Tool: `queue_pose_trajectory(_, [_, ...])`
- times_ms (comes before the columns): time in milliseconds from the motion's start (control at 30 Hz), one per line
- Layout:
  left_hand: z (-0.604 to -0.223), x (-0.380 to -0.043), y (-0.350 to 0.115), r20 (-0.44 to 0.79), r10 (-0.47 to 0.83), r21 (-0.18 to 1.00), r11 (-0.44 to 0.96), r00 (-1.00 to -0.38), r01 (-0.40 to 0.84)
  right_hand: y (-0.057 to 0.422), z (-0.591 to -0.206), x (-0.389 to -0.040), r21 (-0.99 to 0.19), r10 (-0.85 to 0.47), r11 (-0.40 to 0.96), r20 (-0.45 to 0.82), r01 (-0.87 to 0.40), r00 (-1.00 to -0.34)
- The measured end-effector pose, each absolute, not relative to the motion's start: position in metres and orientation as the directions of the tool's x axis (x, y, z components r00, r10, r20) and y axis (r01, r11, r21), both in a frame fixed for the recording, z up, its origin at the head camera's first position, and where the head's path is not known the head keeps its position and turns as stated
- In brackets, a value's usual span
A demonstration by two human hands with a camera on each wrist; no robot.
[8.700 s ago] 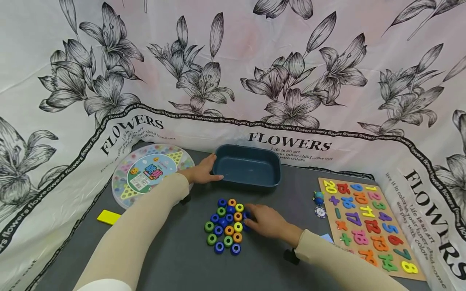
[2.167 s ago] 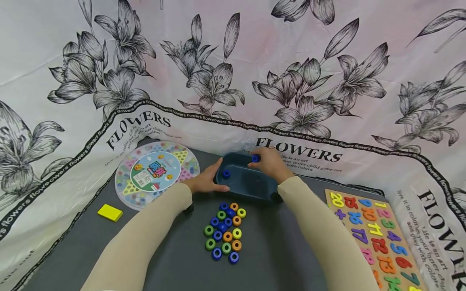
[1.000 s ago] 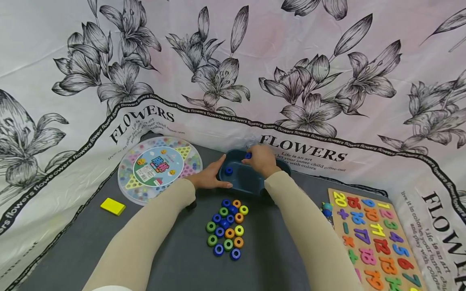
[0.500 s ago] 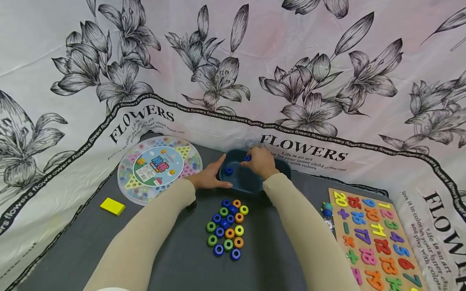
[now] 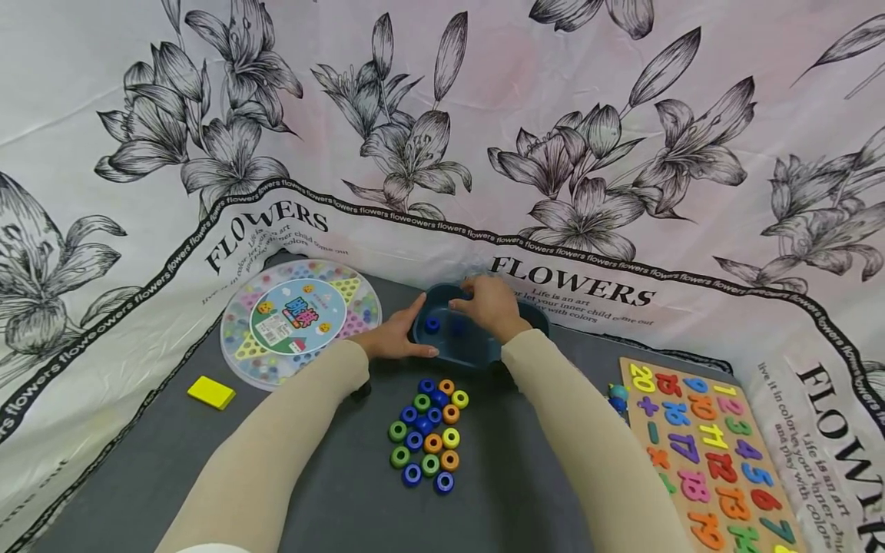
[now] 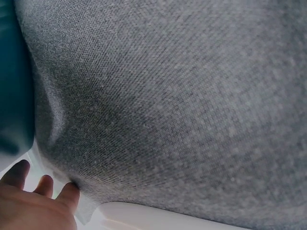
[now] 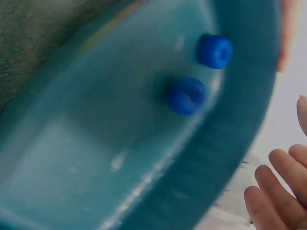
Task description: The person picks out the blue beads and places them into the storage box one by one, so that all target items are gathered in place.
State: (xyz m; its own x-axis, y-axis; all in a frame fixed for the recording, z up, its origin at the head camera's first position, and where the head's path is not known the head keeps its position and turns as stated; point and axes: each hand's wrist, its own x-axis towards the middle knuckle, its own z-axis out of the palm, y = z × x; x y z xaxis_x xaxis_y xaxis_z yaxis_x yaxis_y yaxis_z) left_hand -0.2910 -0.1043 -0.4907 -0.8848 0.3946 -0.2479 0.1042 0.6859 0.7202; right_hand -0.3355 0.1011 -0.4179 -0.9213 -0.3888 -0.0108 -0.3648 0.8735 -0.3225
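Right grip [image 5: 492, 306] released, left grip [image 5: 392, 338] spread against tray [image 5: 467, 353], two blue beads [image 7: 184, 96] inside, plainest from right wrist

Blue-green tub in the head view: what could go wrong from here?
Its two blue beads look loose and could roll if the tub is nudged. The right grip, open over the tub, might knock them when leaving. The bead cluster lies close in front; sliding the tub toward it may scatter it.

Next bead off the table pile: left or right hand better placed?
Right, probably. The right hand is open and empty over the tray, with two blue beads lying in it. The left hand rests against the tray's left end, apparently steadying it.
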Motion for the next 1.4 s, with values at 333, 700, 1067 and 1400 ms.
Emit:
queue_pose_trajectory(333, [-0.49,-0.289,-0.108,-0.255,0.387,0.718,0.689,-0.886,0.094,0.105,-0.379,-0.297,-0.293,-0.576,0.734,0.21,-0.613,-0.79])
queue_pose_trajectory(700, [-0.489,-0.29,-0.109,-0.218,0.407,0.723,0.678,-0.887,0.133,0.096,-0.402,-0.222,-0.13,-0.842,0.536,-0.015,-0.834,-0.539])
queue_pose_trajectory(1067, [-0.491,-0.288,-0.105,-0.237,0.39,0.71,0.695,-0.89,0.115,0.099,-0.452,-0.219,-0.153,-0.735,0.669,-0.28,-0.727,-0.617])
queue_pose_trajectory(1400, [-0.492,-0.288,-0.104,-0.235,0.393,0.714,0.69,-0.889,0.116,0.095,-0.468,-0.212,-0.074,-0.743,0.659,-0.218,-0.749,-0.633])
